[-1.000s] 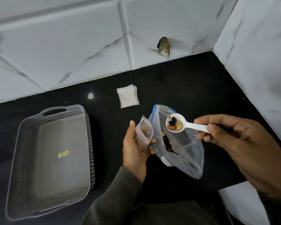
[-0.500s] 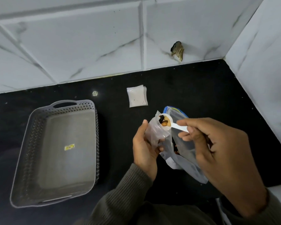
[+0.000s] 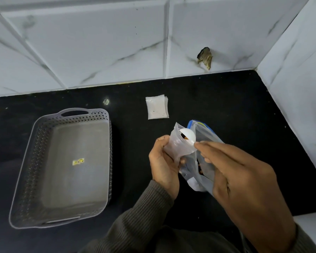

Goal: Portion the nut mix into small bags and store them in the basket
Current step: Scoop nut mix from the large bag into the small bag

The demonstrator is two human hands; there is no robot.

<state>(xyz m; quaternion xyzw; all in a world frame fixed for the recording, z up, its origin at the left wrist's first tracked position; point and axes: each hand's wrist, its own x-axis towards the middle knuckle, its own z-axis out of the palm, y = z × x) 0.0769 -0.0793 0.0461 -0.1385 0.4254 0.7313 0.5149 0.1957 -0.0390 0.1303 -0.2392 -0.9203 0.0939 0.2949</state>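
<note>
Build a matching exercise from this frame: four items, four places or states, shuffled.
1 basket
2 small bag
3 scoop
4 stack of spare bags

A tipped at the small bag's mouth
B flat on the counter near the wall
C holds no bags, left on the counter
D gripped by the left hand

Pairs: 1-C, 2-D, 3-A, 4-B

A small bag (image 3: 179, 146), clear and upright with its mouth open, is gripped by the left hand (image 3: 164, 165). A white spoon (image 3: 188, 135), pinched by the right hand (image 3: 244, 172), is tipped into that mouth; brown nuts (image 3: 184, 137) seem to show under its bowl, though blur hides detail. Just behind is the big bag (image 3: 207, 161), clear with a blue zip. A stack (image 3: 157, 107) of flat bags lies farther back. The grey perforated basket (image 3: 35, 161) sits well to the left.
</note>
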